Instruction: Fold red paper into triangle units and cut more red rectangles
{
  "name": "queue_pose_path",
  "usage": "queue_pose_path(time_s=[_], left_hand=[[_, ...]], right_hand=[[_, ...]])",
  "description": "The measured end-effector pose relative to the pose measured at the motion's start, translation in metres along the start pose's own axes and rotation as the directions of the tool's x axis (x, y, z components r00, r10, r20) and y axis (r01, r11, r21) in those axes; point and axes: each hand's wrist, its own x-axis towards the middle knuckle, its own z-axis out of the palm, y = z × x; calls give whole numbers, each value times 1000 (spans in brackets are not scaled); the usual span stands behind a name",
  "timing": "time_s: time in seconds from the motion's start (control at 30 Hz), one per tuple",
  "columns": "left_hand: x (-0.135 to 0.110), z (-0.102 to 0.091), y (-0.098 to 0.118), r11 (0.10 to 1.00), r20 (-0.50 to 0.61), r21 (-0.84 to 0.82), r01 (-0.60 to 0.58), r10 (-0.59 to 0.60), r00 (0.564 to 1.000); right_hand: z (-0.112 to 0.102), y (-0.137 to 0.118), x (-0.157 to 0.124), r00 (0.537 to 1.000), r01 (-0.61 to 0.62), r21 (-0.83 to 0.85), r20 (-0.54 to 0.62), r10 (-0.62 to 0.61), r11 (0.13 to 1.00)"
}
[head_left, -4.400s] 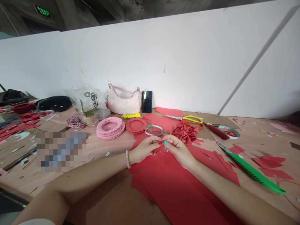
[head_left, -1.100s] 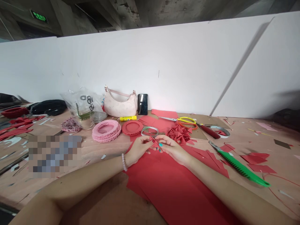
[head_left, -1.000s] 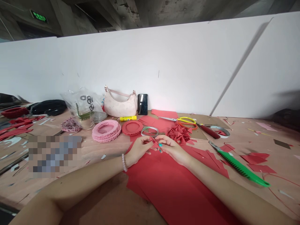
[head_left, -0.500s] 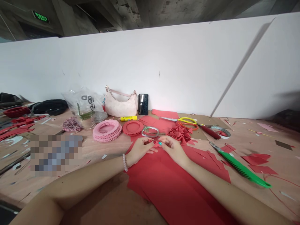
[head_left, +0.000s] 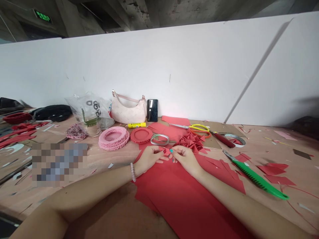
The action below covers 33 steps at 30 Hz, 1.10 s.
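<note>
Between my two hands is a small piece of red paper (head_left: pixel 167 151), its folds too small to make out. My left hand (head_left: pixel 149 158), with a beaded bracelet at the wrist, pinches the paper's left side between thumb and fingers. From the right, my right hand (head_left: pixel 185 158) pinches the same piece at its edge. Both hands are just above large red paper sheets (head_left: pixel 184 199) spread on the table. Close behind the right hand lies a pile of folded red paper pieces (head_left: pixel 190 141). A roll of tape (head_left: pixel 159 139) lies just behind the fingers.
Pink scalloped rings (head_left: pixel 114 138), a red ring (head_left: pixel 141 136) and a glue stick (head_left: pixel 137 125) lie behind left. A handbag (head_left: pixel 129 109) and phone (head_left: pixel 152 110) lean against the white wall. Yellow-handled scissors (head_left: pixel 199 128) and a green-handled knife (head_left: pixel 259 177) lie to the right among paper scraps.
The fingers of my right hand have shifted slightly on the red paper, with more fingertips showing beneath it. My left hand keeps nearly the same place.
</note>
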Motion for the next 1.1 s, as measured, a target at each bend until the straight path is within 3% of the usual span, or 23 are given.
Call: queue_pose_path(time_s=[0.17,0.4,0.8,1.1], left_hand=[[-1,1,3,1000,-4,-8,6,-6,1000],[0,0,-2,1000,26,-3,-21,21,999],[0,1,-3,1000,-44,-3,-26,26,999],[-2,0,6,983,-23,-181,26,-31,999]], right_hand=[[1,-2,0,1000,17,-3,13,-17,1000],[2,-4,-2,997,60,-65,-53,-64,996],[8,-1,-6,979,123,-190,-136,-150,974],[7,-10,-12,959,218,-309,-108,-262,926]])
